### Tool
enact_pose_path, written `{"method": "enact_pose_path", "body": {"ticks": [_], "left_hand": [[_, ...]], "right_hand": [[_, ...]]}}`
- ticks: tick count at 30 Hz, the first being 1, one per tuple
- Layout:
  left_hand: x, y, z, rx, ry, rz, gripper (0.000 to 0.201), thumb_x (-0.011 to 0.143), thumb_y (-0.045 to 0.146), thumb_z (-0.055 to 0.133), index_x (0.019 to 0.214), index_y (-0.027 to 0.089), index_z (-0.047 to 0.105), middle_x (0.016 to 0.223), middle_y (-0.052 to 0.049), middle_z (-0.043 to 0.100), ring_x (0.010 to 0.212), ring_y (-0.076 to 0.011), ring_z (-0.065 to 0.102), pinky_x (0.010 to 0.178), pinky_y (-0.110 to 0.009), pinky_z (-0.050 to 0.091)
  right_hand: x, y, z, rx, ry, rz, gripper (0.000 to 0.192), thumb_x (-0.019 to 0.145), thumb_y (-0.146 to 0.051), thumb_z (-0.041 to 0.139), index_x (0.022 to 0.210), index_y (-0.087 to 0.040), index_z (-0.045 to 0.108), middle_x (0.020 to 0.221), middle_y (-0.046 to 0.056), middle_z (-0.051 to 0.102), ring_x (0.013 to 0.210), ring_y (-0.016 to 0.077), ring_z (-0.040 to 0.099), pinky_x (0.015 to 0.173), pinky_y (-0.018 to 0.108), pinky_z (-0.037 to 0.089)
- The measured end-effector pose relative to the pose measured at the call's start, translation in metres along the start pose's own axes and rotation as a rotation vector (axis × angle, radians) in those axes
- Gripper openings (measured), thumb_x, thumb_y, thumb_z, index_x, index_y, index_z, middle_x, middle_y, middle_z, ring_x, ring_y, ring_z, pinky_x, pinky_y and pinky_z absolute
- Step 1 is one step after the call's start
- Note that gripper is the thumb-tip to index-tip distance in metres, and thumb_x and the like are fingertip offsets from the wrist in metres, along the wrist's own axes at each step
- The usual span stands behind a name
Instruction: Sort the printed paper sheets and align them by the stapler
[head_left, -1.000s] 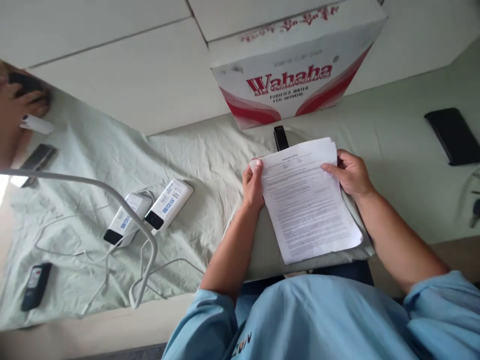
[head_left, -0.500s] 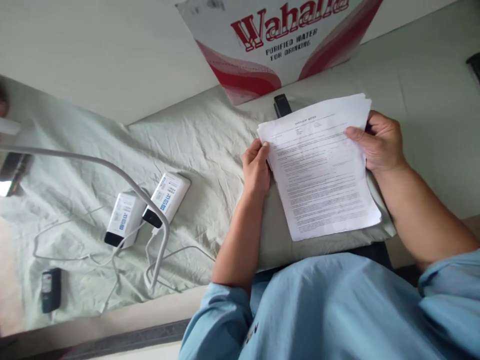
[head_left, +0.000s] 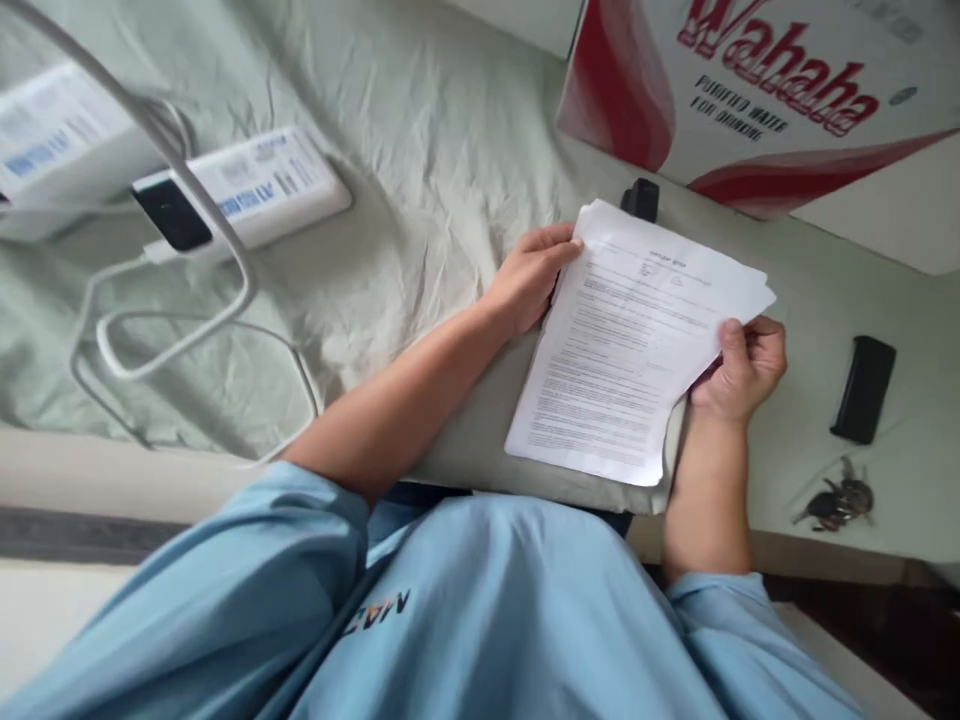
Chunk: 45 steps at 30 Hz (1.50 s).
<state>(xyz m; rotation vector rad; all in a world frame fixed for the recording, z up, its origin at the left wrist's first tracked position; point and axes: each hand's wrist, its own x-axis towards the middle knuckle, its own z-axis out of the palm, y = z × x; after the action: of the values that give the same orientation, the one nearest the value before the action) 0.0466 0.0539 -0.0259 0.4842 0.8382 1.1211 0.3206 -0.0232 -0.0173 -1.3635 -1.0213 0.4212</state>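
Swung round since half a second ago, the view now tips the papers [head_left: 622, 350] clockwise and shows keys [head_left: 844, 500] at four o'clock from them. Held over the green cloth [head_left: 420, 190], the papers sit at three o'clock from the view's centre. At their ten o'clock, the left hand [head_left: 531, 278] pinches the upper edge; at three, the right hand [head_left: 741, 368] pinches the side.

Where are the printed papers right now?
In the head view, the printed papers are right of centre, held between the left hand and the right hand, below the red-and-white Wahaha box in the picture.
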Motion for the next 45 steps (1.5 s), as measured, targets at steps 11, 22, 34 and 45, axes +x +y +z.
{"method": "enact_pose_path", "body": {"ticks": [11, 22, 34, 45], "left_hand": [[0.009, -0.004, -0.004, -0.104, 0.057, 0.034, 0.018, 0.1, 0.02, 0.069, 0.115, 0.011, 0.074, 0.098, -0.009, 0.078, 0.105, -0.0321, 0.082, 0.086, -0.041, 0.068], [-0.012, 0.02, 0.0, -0.059, -0.193, -0.076, 0.013, 0.08, 0.011, 0.068, 0.088, 0.013, 0.078, 0.08, -0.01, 0.079, 0.096, -0.0278, 0.083, 0.088, -0.036, 0.067], [-0.01, 0.015, -0.001, -0.107, -0.12, -0.053, 0.003, 0.088, 0.016, 0.074, 0.088, 0.015, 0.077, 0.083, -0.01, 0.081, 0.098, -0.027, 0.083, 0.089, -0.036, 0.067], [-0.017, 0.016, 0.003, -0.086, -0.128, -0.062, 0.01, 0.085, 0.021, 0.082, 0.088, 0.013, 0.078, 0.079, -0.008, 0.08, 0.103, -0.0276, 0.082, 0.099, -0.037, 0.064]], "right_hand": [[0.001, 0.006, -0.014, 0.074, -0.123, 0.036, 0.026, 0.088, -0.043, 0.085, 0.089, -0.027, 0.065, 0.065, -0.009, 0.043, 0.045, 0.0072, 0.033, 0.041, 0.023, 0.028], [-0.005, -0.009, -0.007, 0.017, 0.018, 0.167, 0.038, 0.074, -0.053, 0.09, 0.085, -0.025, 0.067, 0.068, -0.006, 0.055, 0.057, 0.0114, 0.05, 0.054, 0.026, 0.044], [-0.007, -0.008, -0.007, 0.076, 0.043, 0.164, 0.036, 0.071, -0.048, 0.094, 0.088, -0.024, 0.072, 0.088, -0.002, 0.075, 0.082, 0.0177, 0.07, 0.084, 0.036, 0.059], [-0.01, -0.009, -0.001, 0.143, 0.08, 0.161, 0.035, 0.069, -0.045, 0.097, 0.086, -0.022, 0.077, 0.084, -0.002, 0.077, 0.081, 0.0154, 0.069, 0.084, 0.033, 0.057]]}}
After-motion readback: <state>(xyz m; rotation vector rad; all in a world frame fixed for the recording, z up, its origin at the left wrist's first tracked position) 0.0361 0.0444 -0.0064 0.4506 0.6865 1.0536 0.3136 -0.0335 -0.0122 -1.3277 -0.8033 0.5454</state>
